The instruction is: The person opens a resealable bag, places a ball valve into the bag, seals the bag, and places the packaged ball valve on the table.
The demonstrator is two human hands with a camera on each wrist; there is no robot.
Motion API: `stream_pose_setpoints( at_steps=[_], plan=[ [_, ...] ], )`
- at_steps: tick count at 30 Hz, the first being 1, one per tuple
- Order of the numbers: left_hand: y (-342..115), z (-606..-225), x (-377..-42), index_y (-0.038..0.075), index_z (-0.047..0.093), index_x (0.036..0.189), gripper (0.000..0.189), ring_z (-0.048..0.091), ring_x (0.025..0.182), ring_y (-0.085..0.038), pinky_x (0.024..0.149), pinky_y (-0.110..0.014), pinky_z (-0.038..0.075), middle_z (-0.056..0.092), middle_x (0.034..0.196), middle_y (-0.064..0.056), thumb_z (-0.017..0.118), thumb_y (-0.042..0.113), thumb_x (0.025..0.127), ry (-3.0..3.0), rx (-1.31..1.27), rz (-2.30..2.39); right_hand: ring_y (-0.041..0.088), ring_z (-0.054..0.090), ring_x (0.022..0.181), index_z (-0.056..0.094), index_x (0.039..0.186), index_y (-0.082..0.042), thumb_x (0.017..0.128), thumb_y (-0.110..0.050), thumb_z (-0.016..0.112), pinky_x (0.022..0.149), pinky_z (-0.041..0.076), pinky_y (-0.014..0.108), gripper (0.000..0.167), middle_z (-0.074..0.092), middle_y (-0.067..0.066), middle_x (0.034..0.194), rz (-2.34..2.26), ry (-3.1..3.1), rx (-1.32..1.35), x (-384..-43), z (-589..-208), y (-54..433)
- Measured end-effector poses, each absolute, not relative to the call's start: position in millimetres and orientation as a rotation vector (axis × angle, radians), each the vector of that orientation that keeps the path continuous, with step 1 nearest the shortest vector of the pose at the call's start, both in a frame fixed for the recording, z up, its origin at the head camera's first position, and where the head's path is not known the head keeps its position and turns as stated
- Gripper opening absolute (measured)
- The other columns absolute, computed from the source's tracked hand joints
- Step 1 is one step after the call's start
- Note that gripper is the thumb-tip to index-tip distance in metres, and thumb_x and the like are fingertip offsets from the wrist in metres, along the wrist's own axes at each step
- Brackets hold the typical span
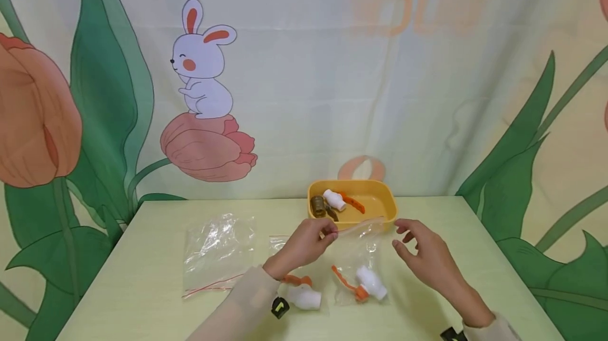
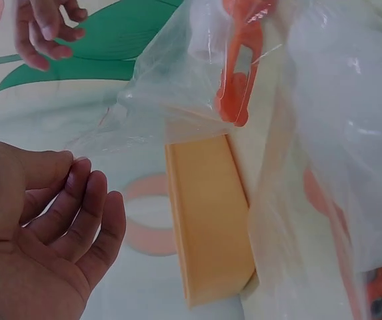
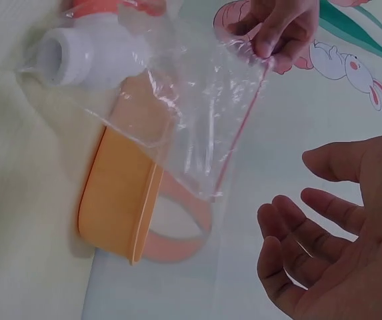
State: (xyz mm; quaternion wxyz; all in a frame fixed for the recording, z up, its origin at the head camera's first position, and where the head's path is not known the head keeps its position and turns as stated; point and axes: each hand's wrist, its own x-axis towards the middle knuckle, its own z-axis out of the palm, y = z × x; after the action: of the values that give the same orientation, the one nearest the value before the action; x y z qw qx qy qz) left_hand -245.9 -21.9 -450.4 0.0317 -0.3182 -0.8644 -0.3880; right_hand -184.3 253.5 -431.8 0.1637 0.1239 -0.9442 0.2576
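Note:
My left hand (image 1: 304,243) pinches the top corner of a clear zip bag (image 1: 366,243) between thumb and fingertips. In the bag is a white tubular plastic part (image 1: 372,282) with an orange lever-like piece (image 1: 345,282); the right wrist view shows the white part's round open end. My right hand (image 1: 427,256) is beside the bag's other top corner, fingers spread and slightly bent, apart from the bag. In the right wrist view that hand (image 3: 337,227) holds nothing. Below my left forearm lies a second bag with a similar white part (image 1: 305,297) and orange piece (image 1: 296,280), partly hidden.
A yellow bin (image 1: 383,206) stands at the table's back edge. It contains a white part (image 1: 334,200), an orange strip (image 1: 352,202) and a brown cylindrical piece (image 1: 317,206). A flat clear zip bag (image 1: 218,251) lies at left. A printed curtain (image 1: 294,93) hangs behind.

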Motion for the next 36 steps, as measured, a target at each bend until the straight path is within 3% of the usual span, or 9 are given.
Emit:
stream_pose_setpoints(
  at_steps=[17,27,32,36],
  plan=[
    [-18,-470,-270,0.009,0.068,0.093,0.007,0.059,0.073,-0.010,0.067,-0.022,0.048,0.070,0.083,-0.001,0.063,0.013,0.095,-2.757,-0.875,-1.089,0.013,0.064,0.091,0.062,0.121,-0.014,0.086,-0.016,0.075,0.070,0.050,0.028,0.037,0.068,-0.004,0.104,0.706,-2.683,0.426,-175,-440,244],
    [-22,-472,-273,0.008,0.071,0.105,0.020,0.069,0.086,-0.020,0.071,-0.032,0.055,0.074,0.099,-0.007,0.059,0.022,0.097,-2.866,-0.663,-1.016,0.012,0.064,0.091,0.064,0.120,-0.017,0.085,-0.016,0.076,0.070,0.051,0.027,0.037,0.067,-0.004,0.104,0.687,-2.650,0.472,-175,-446,244],
    [-33,-470,-272,0.006,0.069,0.110,0.023,0.070,0.091,-0.021,0.075,-0.037,0.057,0.073,0.105,-0.007,0.058,0.022,0.097,-2.876,-0.587,-1.018,0.016,0.064,0.096,0.063,0.121,-0.016,0.086,-0.019,0.076,0.076,0.055,0.035,0.038,0.066,-0.003,0.113,0.679,-2.637,0.499,-175,-445,242],
    [-44,-467,-269,0.006,0.068,0.114,0.026,0.068,0.093,-0.022,0.075,-0.038,0.057,0.072,0.106,-0.007,0.059,0.023,0.097,-2.861,-0.577,-0.960,0.022,0.062,0.111,0.061,0.127,-0.015,0.088,-0.027,0.074,0.089,0.056,0.045,0.042,0.062,0.000,0.125,0.666,-2.645,0.517,-175,-443,240]
  ],
)
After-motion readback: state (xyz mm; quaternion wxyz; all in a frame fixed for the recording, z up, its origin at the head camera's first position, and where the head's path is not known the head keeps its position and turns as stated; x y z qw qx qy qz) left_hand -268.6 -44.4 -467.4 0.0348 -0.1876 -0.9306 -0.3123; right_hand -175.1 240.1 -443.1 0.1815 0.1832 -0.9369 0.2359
